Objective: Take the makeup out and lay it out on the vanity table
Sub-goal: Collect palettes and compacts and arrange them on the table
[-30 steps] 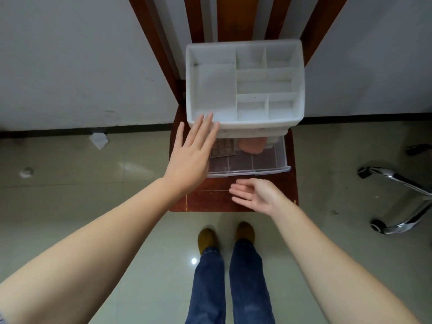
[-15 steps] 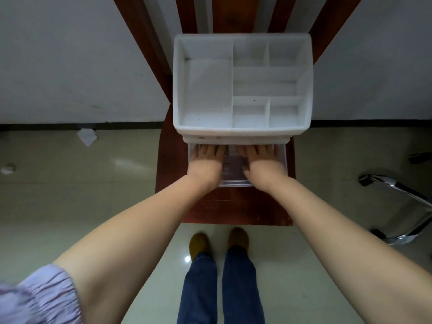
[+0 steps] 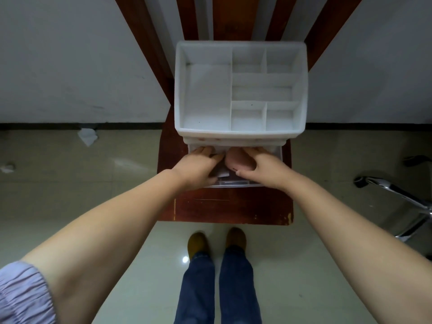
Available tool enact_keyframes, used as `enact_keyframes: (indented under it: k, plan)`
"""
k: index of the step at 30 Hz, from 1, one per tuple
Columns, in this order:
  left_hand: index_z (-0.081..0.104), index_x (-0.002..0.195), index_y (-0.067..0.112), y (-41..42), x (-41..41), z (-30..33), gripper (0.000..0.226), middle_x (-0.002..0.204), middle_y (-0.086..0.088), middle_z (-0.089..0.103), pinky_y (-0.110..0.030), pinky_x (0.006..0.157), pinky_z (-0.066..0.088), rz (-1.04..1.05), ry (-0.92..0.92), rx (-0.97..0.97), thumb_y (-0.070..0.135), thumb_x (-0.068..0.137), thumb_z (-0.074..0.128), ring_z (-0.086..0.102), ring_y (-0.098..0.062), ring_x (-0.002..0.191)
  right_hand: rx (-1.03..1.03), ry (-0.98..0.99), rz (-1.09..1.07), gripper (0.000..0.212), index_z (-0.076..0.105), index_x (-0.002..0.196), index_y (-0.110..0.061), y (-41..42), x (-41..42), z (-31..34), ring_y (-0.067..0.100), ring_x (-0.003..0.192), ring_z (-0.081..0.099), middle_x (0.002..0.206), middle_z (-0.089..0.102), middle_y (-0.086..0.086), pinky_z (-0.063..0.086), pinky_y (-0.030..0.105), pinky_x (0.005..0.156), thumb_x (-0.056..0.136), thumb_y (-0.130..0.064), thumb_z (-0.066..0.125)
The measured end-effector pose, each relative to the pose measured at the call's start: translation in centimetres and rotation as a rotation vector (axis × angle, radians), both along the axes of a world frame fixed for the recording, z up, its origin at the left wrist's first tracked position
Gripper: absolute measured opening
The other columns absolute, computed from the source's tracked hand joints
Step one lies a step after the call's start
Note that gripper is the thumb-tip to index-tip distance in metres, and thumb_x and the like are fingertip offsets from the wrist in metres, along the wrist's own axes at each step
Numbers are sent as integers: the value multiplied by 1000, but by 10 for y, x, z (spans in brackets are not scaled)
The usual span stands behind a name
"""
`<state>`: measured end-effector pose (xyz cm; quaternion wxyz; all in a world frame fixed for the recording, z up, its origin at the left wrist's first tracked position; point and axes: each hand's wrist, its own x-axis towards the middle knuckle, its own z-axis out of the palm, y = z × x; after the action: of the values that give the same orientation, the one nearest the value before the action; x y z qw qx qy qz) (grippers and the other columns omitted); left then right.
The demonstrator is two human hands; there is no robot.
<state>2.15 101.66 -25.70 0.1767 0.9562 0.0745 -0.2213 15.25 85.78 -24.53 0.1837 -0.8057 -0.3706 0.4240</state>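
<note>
Reddish-brown wooden worktop (image 3: 233,211) stood against a white wall, over pale floor tiles. Right hand (image 3: 261,169) curled round a pink makeup sponge (image 3: 238,160) inside the clear drawer (image 3: 233,183), which was pulled out toward the worktop's near edge. Left hand (image 3: 198,167) reached into the same drawer just beside it, fingers bent over a dark flat item (image 3: 221,173); grip could not be made out. White divided organizer (image 3: 240,90) sat above the drawer. Crumpled paper (image 3: 87,136) lay on the floor, left.
</note>
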Motion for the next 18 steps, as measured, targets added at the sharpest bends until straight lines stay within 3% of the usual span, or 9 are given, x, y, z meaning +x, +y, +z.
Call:
enact_keyframes:
  k: [2, 5, 7, 9, 10, 12, 14, 16, 18]
  plan:
    - [29, 145, 24, 2, -2, 11, 73, 136, -12, 44, -31, 85, 46, 68, -17, -126, 41, 82, 62, 49, -28, 115, 53, 162, -64, 68, 37, 143, -19, -7, 2, 16, 11, 131, 41, 142, 44, -4, 30, 18, 101, 84, -33, 67]
    - [38, 139, 24, 0, -4, 39, 67, 126, -10, 54, -24, 79, 44, 301, -49, -336, 37, 78, 62, 57, -23, 103, 53, 233, -164, 64, 40, 141, -18, -19, 5, 43, 4, 119, 44, 132, 45, -12, 33, 19, 97, 85, -33, 67]
    - [42, 135, 23, -5, -14, 58, 58, 113, -6, 60, -24, 76, 44, 454, 130, -552, 37, 80, 56, 59, -17, 90, -15, 439, -207, 60, 45, 137, -20, -31, 5, 57, 8, 113, 53, 129, 52, -8, 44, 24, 94, 83, -33, 68]
    - [49, 125, 21, -15, -28, 68, 49, 99, -5, 60, -27, 75, 46, 495, 430, -778, 42, 81, 52, 56, -16, 83, -136, 793, -211, 56, 48, 133, -19, -44, 1, 63, 14, 109, 57, 121, 56, 2, 52, 29, 92, 82, -28, 68]
    - [52, 121, 20, -21, -35, 68, 43, 93, -5, 59, -28, 74, 47, 496, 556, -846, 41, 83, 52, 55, -16, 81, -219, 872, -170, 55, 47, 135, -18, -49, -5, 64, 14, 107, 58, 118, 56, 3, 54, 28, 89, 84, -25, 68]
    - [49, 128, 18, -33, -50, 60, 43, 94, -2, 58, -27, 73, 48, 512, 670, -832, 36, 89, 52, 55, -15, 82, -374, 776, -79, 65, 34, 145, -16, -55, -18, 58, 12, 100, 59, 117, 55, 2, 54, 22, 83, 88, -23, 64]
    - [30, 144, 17, -38, -57, 46, 68, 124, -3, 53, -27, 82, 48, 574, 638, -759, 40, 86, 54, 56, -17, 102, -408, 533, -31, 77, 20, 150, -15, -52, -26, 48, 12, 98, 59, 122, 53, 1, 51, 22, 83, 88, -30, 63]
    - [14, 150, 23, -37, -58, 38, 82, 145, -4, 39, -30, 97, 45, 631, 570, -723, 44, 82, 56, 49, -20, 122, -380, 387, -21, 79, 21, 149, -14, -49, -24, 42, 15, 107, 58, 134, 48, 4, 49, 25, 91, 86, -37, 63]
    - [7, 151, 27, -34, -53, 36, 85, 149, -8, 36, -34, 108, 37, 625, 532, -690, 45, 83, 55, 43, -22, 130, -335, 329, -25, 81, 23, 149, -17, -45, -18, 39, 18, 118, 53, 143, 43, 5, 43, 26, 100, 84, -41, 64]
